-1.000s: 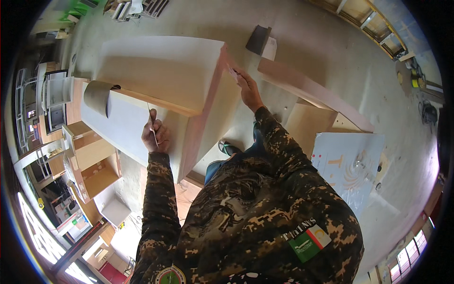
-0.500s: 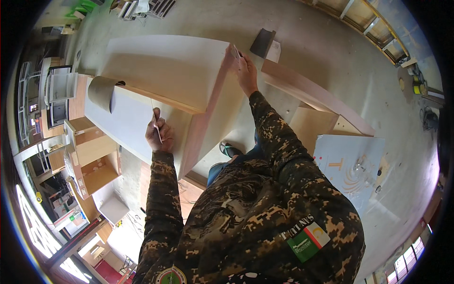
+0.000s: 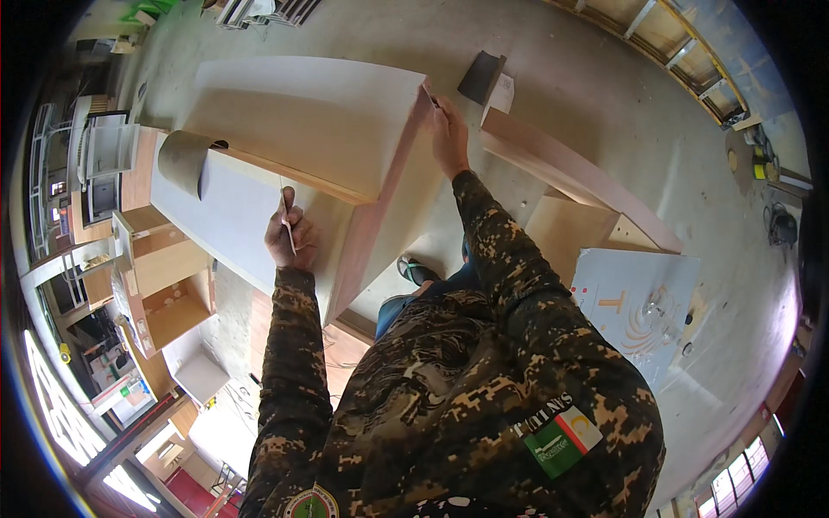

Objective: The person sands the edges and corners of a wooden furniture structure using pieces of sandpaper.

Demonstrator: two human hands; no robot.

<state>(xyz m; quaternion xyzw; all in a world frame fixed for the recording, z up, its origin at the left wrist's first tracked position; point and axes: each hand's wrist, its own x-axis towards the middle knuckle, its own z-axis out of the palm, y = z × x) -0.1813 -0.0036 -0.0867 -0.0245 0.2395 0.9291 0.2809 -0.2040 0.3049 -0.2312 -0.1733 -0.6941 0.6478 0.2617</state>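
Note:
A large box-shaped cabinet carcass with white panels (image 3: pixel 294 95) and bare wooden edges lies in front of me. At its far right corner my right hand (image 3: pixel 450 138) pinches a thin folded piece of sandpaper (image 3: pixel 433 99) against the narrow pinkish wooden edge (image 3: pixel 393 164). My left hand (image 3: pixel 292 233) is closed around a thin, flat, pale piece (image 3: pixel 287 226), held above the white inner panel; its kind is unclear. Just beyond that hand runs a wooden divider edge (image 3: pixel 302 177). A curled grey-brown abrasive sheet (image 3: pixel 181 164) rests over the carcass's left part.
A long wooden panel (image 3: pixel 579 173) stands to the right, near a printed white board (image 3: pixel 635 298) with clear plastic on it. A dark curved sheet (image 3: pixel 480 78) lies on the floor beyond. Open wooden cabinets (image 3: pixel 173 285) stand at left. My sandalled foot (image 3: pixel 417 271) is beside the carcass.
My right hand has shifted slightly down along the wooden edge with the sandpaper. My left hand keeps its grip in nearly the same place; the view has tilted slightly.

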